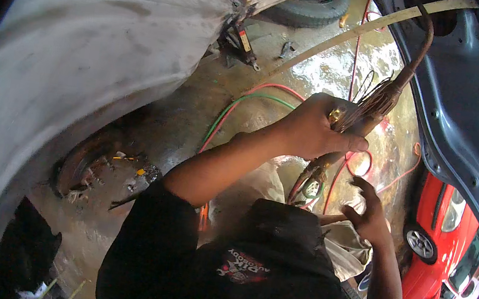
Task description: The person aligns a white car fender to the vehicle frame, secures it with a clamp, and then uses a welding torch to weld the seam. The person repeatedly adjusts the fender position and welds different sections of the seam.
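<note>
My left hand (313,128) is closed around the handle of a gas welding torch (374,106). The torch's curved copper neck rises to the upper right, beside a blue car panel (463,104). Thin wires are bundled against the torch body. Red and green hoses (245,100) run from the torch's lower end across the wet floor. My right hand (368,214) hangs below the torch with its fingers spread and nothing in it, close to the torch's valve end (312,187) and a loop of red hose.
A bare grey car body with a wheel arch (83,72) fills the left side. A jack (242,43) and a tyre (315,4) sit at the top. A pale long strip (353,32) crosses the wet concrete floor. A red car (447,244) stands at lower right.
</note>
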A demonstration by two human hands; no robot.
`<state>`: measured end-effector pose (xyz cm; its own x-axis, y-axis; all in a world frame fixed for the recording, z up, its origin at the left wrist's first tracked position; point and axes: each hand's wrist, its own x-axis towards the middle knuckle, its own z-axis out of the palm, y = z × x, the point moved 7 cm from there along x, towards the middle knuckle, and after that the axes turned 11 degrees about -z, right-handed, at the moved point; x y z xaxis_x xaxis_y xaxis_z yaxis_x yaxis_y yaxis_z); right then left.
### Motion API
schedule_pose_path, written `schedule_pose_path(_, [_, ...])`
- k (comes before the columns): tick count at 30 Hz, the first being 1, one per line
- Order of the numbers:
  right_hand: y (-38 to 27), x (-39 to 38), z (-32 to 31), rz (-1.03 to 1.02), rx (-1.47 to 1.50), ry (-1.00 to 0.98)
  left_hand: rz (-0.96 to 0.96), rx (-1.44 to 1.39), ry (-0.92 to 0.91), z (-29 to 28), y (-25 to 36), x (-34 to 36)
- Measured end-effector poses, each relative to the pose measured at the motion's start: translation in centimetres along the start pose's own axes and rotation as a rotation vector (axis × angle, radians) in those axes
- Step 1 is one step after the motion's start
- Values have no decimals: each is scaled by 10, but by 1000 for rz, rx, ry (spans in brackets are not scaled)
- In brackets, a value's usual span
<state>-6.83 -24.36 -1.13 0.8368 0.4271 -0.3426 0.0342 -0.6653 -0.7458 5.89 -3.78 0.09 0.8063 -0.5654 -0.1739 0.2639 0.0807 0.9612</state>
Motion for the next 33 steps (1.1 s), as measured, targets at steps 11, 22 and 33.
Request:
schedule_pose_path(11, [39,116,167,-282,523,-518,-335,-15,414,-42,-59,-83])
schedule_pose_path(22, [169,118,315,-43,339,-896,-820,-310,835,-64,-310,-130])
schedule_pose_path(33, [193,124,412,-323,359,-1184,-900,-675,1101,-102,-509,-195])
